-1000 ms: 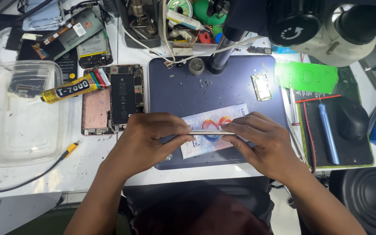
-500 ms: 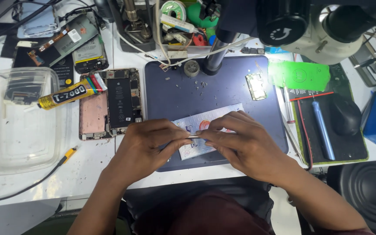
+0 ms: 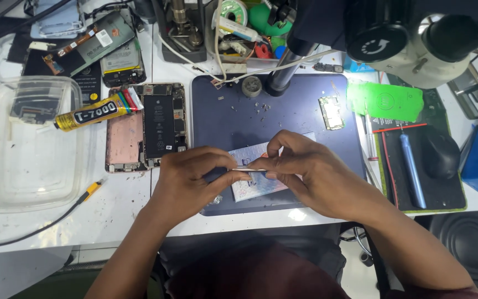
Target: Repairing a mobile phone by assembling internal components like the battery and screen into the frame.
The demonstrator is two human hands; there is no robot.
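Observation:
My left hand (image 3: 192,180) and my right hand (image 3: 305,166) meet over the front of a dark blue work mat (image 3: 283,111). Between their fingertips they pinch a thin silvery strip (image 3: 248,170), held level. Under the hands lies a pale card with coloured print (image 3: 255,185), partly hidden by my fingers. A small green circuit board (image 3: 331,112) rests on the mat to the far right. An opened phone (image 3: 164,124) and its pink back shell (image 3: 124,141) lie just left of the mat.
A yellow glue tube (image 3: 92,112) lies against a clear plastic tub (image 3: 23,144) at the left. A microscope (image 3: 405,39) overhangs the back right. A green sheet (image 3: 385,101), a blue pen tool (image 3: 410,169) and a dark mouse (image 3: 441,152) sit at the right. Several phone parts crowd the back.
My hands have drawn closer together over the card; the right hand has moved left and its fingers have curled over the strip. The view has shifted slightly.

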